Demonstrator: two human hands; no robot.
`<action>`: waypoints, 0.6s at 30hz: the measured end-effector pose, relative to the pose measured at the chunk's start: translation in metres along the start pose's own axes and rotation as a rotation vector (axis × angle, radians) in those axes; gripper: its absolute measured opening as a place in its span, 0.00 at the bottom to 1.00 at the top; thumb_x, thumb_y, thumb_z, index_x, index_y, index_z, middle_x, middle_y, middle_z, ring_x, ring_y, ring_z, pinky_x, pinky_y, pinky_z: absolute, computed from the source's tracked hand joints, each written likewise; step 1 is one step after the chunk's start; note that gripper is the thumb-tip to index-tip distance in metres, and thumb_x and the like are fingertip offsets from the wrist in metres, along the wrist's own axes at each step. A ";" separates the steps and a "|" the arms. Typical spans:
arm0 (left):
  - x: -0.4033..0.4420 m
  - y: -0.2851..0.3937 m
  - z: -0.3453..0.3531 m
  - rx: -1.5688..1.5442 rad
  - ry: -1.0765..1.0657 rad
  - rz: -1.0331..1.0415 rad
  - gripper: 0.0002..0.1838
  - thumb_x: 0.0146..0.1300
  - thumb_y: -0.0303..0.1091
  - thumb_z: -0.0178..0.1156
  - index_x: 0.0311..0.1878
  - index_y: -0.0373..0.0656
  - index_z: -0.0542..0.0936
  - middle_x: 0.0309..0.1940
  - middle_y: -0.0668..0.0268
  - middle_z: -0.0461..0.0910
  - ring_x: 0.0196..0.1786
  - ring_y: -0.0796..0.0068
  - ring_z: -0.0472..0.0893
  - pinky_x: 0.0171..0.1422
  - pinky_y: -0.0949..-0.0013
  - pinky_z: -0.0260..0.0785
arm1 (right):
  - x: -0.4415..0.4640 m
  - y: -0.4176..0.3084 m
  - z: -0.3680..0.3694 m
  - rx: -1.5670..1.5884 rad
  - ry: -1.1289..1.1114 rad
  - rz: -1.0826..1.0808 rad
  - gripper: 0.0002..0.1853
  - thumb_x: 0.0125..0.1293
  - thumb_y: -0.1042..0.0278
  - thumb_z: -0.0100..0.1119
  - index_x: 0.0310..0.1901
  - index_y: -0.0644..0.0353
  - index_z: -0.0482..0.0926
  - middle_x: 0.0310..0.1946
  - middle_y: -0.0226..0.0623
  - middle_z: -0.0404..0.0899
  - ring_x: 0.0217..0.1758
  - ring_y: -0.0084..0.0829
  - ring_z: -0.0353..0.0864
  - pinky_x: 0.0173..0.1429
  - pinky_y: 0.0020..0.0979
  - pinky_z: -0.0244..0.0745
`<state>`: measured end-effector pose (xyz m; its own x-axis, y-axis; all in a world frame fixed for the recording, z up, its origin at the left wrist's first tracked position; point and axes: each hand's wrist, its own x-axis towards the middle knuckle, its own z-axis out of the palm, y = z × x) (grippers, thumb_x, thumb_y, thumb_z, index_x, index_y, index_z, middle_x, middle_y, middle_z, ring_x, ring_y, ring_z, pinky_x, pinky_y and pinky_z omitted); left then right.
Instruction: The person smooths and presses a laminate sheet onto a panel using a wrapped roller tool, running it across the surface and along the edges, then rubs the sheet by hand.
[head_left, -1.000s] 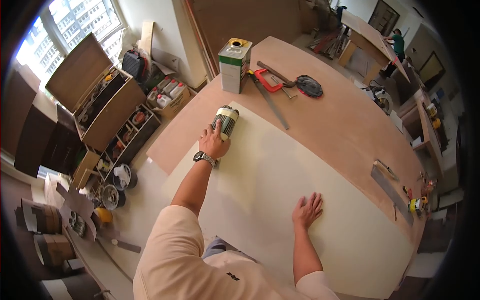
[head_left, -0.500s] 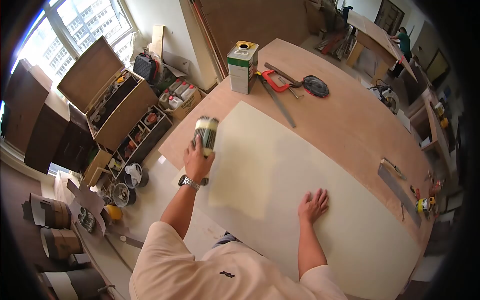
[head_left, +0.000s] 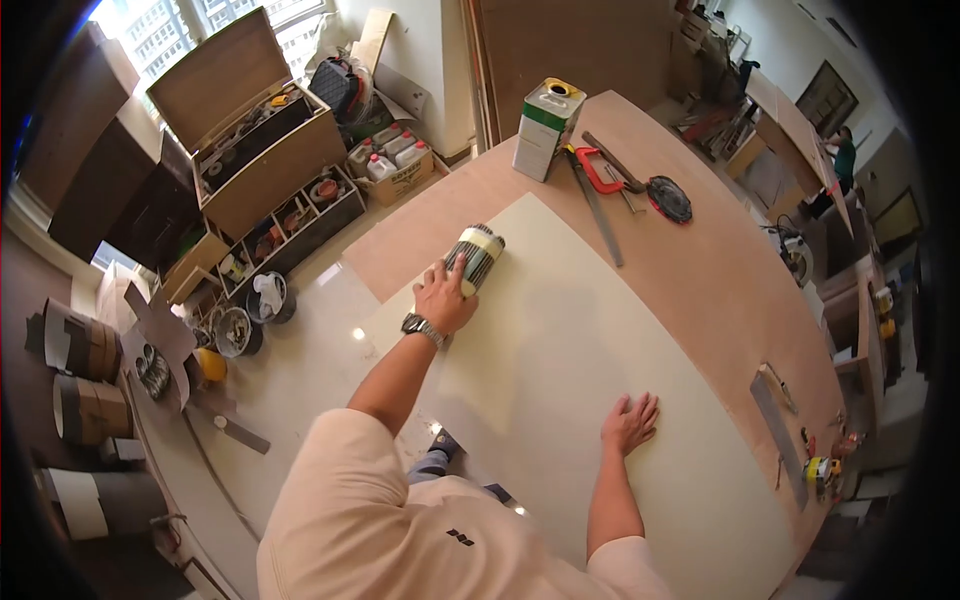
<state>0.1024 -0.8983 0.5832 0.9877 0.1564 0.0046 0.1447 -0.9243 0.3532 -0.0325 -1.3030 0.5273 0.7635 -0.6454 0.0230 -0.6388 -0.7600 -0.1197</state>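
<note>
My left hand point(head_left: 447, 298), with a watch at the wrist, grips a cream-and-dark-green striped, roughly cylindrical thing point(head_left: 474, 255). Its exact kind is unclear. It is tilted over the far-left part of a pale cream sheet point(head_left: 570, 350); whether it touches the surface I cannot tell. My right hand point(head_left: 630, 424) lies flat on the same sheet farther right, fingers stretched and holding nothing. The sheet rests on a large brown wooden board point(head_left: 700, 290). Beyond it stand a metal can point(head_left: 545, 130), a file point(head_left: 596, 215), a red clamp point(head_left: 597, 172), a hammer point(head_left: 615, 160) and a dark round pad point(head_left: 669, 199).
Near the board's right end lie a flat metal strip point(head_left: 778, 430) and a yellow-labelled tin point(head_left: 822, 472). On the left are an open wooden toolbox point(head_left: 270, 150), a box of plastic bottles point(head_left: 395, 165) and buckets point(head_left: 237, 332). A person point(head_left: 843, 160) stands at a far table.
My left hand has moved right with the striped thing, which now leans over the cream sheet. My right hand stays flat on the sheet. The view has shifted.
</note>
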 end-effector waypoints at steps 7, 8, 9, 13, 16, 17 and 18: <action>-0.054 -0.076 -0.035 0.063 -0.010 -0.096 0.50 0.58 0.55 0.65 0.84 0.53 0.62 0.76 0.46 0.68 0.73 0.42 0.70 0.72 0.42 0.64 | -0.002 0.002 0.010 -0.001 0.045 -0.037 0.34 0.80 0.43 0.47 0.79 0.55 0.67 0.85 0.37 0.57 0.87 0.43 0.53 0.84 0.59 0.51; -0.051 -0.083 -0.042 0.069 -0.006 -0.099 0.50 0.58 0.55 0.66 0.84 0.52 0.62 0.76 0.46 0.67 0.73 0.43 0.71 0.73 0.43 0.65 | -0.002 0.002 0.011 -0.002 0.054 -0.035 0.33 0.80 0.43 0.47 0.78 0.55 0.67 0.84 0.37 0.57 0.87 0.43 0.54 0.84 0.59 0.51; -0.050 -0.087 -0.052 0.073 -0.003 -0.104 0.51 0.58 0.55 0.67 0.84 0.52 0.62 0.76 0.47 0.67 0.73 0.43 0.71 0.73 0.44 0.65 | -0.003 0.001 0.009 -0.005 0.048 -0.029 0.33 0.80 0.43 0.47 0.78 0.55 0.67 0.84 0.37 0.58 0.87 0.43 0.54 0.83 0.59 0.51; -0.057 -0.087 -0.066 0.078 0.156 0.002 0.50 0.58 0.52 0.71 0.83 0.50 0.64 0.75 0.47 0.68 0.70 0.44 0.73 0.73 0.46 0.66 | -0.003 -0.001 0.009 -0.021 0.048 -0.024 0.34 0.80 0.43 0.47 0.79 0.54 0.67 0.84 0.37 0.58 0.87 0.43 0.54 0.84 0.59 0.51; -0.069 -0.083 -0.048 0.062 0.074 0.048 0.48 0.59 0.51 0.69 0.83 0.53 0.64 0.77 0.48 0.67 0.69 0.43 0.73 0.71 0.45 0.67 | -0.003 0.001 0.011 -0.033 0.051 -0.027 0.34 0.80 0.41 0.45 0.79 0.54 0.66 0.85 0.36 0.57 0.87 0.43 0.53 0.84 0.59 0.50; -0.072 -0.087 -0.033 0.099 0.063 0.028 0.48 0.59 0.52 0.67 0.83 0.54 0.64 0.76 0.49 0.67 0.69 0.43 0.73 0.70 0.44 0.67 | -0.003 0.000 0.011 -0.033 0.053 -0.028 0.35 0.80 0.41 0.45 0.79 0.54 0.66 0.85 0.36 0.57 0.87 0.43 0.53 0.84 0.59 0.50; -0.068 -0.083 -0.031 0.133 0.063 0.016 0.47 0.60 0.53 0.66 0.83 0.54 0.65 0.76 0.50 0.68 0.69 0.43 0.73 0.70 0.44 0.67 | 0.001 -0.005 0.011 -0.033 0.040 -0.019 0.35 0.81 0.41 0.44 0.79 0.54 0.66 0.85 0.36 0.57 0.88 0.43 0.53 0.85 0.59 0.49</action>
<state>0.0212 -0.8211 0.5821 0.9848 0.1589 0.0697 0.1396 -0.9643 0.2252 -0.0277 -1.2991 0.5170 0.7718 -0.6326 0.0651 -0.6272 -0.7741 -0.0858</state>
